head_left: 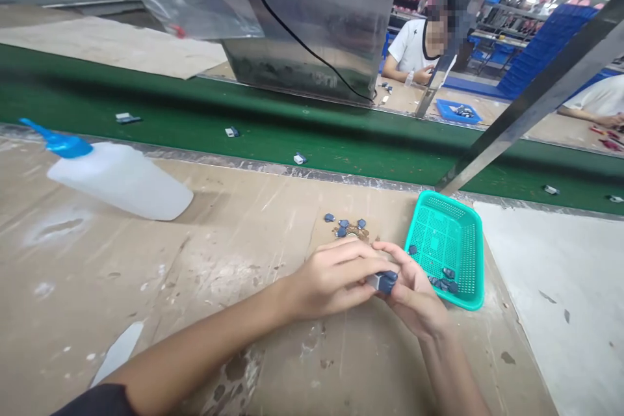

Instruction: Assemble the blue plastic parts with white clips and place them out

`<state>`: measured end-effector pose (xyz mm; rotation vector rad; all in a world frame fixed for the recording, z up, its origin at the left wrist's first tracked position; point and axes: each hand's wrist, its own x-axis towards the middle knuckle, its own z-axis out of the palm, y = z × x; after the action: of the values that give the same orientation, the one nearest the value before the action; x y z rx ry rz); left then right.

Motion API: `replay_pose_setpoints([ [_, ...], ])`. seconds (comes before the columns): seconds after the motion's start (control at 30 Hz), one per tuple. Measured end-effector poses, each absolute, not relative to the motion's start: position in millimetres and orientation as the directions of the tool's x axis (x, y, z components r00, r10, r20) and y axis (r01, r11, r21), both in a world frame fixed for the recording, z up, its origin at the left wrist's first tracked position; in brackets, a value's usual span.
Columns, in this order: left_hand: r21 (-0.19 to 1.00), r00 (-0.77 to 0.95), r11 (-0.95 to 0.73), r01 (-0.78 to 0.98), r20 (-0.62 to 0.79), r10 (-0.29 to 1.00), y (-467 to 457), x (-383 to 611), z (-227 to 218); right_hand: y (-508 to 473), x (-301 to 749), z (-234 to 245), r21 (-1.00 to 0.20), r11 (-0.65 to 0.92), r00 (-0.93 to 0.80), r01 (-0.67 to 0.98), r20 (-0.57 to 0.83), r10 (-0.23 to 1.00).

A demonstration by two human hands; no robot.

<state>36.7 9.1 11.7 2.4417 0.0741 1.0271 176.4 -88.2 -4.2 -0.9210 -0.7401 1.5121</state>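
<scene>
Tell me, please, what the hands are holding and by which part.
A small blue-and-pale piece: the left hand grips its pale end; the right hand is at its blue end, its grip unclear.

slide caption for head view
Left hand holding a small blue-and-white part, right hand touching it, beside a green basket.

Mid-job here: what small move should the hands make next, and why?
Probably steady the small piece with the left hand and gently press its blue end with the thumb of the right hand. The piece is between both hands, and I can't tell whether that end is fully seated. Similar blue-and-white pieces lie on the green belt.
</scene>
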Motion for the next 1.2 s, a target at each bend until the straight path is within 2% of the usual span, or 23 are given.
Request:
replay_pose_setpoints([
  [0.13, 0.427, 0.67, -0.893, -0.142, 0.706, 0.231, -6, 33, 23, -99, 165, 0, -0.829, -0.061, 0.056, -0.556, -0.111, 0.992],
  [0.2, 0.452, 0.665, -0.884, -0.122, 0.698, 0.266, -9, 37, 27, -102, 166, 3, -0.849, -0.06, 0.079, -0.526, -0.119, 0.99],
  [0.27, 0.517, 0.718, -0.85, -0.105, 0.63, 0.295, 1, 52, 24, -101, 179, 2, -0.931, -0.05, 0.184, -0.362, -0.124, 0.975],
  [0.33, 0.584, 0.806, -0.81, -0.053, 0.504, 0.31, 28, 78, 14, -97, 202, -6, -0.998, -0.056, 0.411, 0.02, -0.043, 0.91],
  [0.37, 0.586, 0.85, -0.81, 0.012, 0.421, 0.317, 47, 93, 7, -94, 217, -13, -0.961, -0.099, 0.514, 0.26, 0.051, 0.856],
  [0.4, 0.566, 0.854, -0.814, 0.133, 0.352, 0.384, 69, 108, -1, -91, 232, -20, -0.858, -0.177, 0.574, 0.482, 0.157, 0.803],
  [0.43, 0.538, 0.824, -0.788, 0.301, 0.269, 0.499, 92, 122, -9, -88, 247, -30, -0.73, -0.26, 0.583, 0.632, 0.227, 0.78],
  [0.47, 0.506, 0.761, -0.719, 0.477, 0.171, 0.626, 115, 133, -16, -86, 261, -39, -0.622, -0.317, 0.545, 0.715, 0.212, 0.811],
  [0.53, 0.474, 0.652, -0.625, 0.621, 0.13, 0.747, 153, 145, -27, -81, 280, -58, -0.435, -0.343, 0.44, 0.833, 0.142, 0.887],
  [0.6, 0.457, 0.533, -0.523, 0.72, 0.119, 0.838, 179, 144, -36, -77, 287, -72, -0.306, -0.312, 0.358, 0.9, 0.106, 0.928],
  [0.67, 0.448, 0.405, -0.41, 0.794, 0.112, 0.907, 195, 131, -42, -76, 286, -79, -0.25, -0.276, 0.31, 0.928, 0.104, 0.945],
  [0.73, 0.459, 0.313, -0.32, 0.829, 0.092, 0.945, 206, 112, -48, -74, 283, -80, -0.259, -0.251, 0.284, 0.933, 0.099, 0.954],
  [0.87, 0.563, 0.316, -0.28, 0.778, 0.036, 0.948, 222, 77, -53, -66, 277, -72, -0.312, -0.239, 0.279, 0.919, 0.088, 0.956],
  [1.0, 0.727, 0.37, -0.286, 0.625, 0.047, 0.928, 217, 60, -48, -55, 269, -67, -0.291, -0.208, 0.24, 0.934, 0.076, 0.968],
  [1.07, 0.801, 0.389, -0.266, 0.536, 0.045, 0.92, 201, 52, -45, -54, 267, -67, -0.323, -0.201, 0.237, 0.925, 0.076, 0.969],
  [1.13, 0.933, 0.422, -0.134, 0.335, -0.021, 0.907, 178, 39, -41, -57, 270, -68, -0.395, -0.192, 0.239, 0.898, 0.073, 0.968],
  [1.2, 0.989, 0.491, 0.145, 0.041, -0.146, 0.859, 152, 23, -39, -64, 278, -65, -0.504, -0.163, 0.222, 0.848, 0.06, 0.973],
])
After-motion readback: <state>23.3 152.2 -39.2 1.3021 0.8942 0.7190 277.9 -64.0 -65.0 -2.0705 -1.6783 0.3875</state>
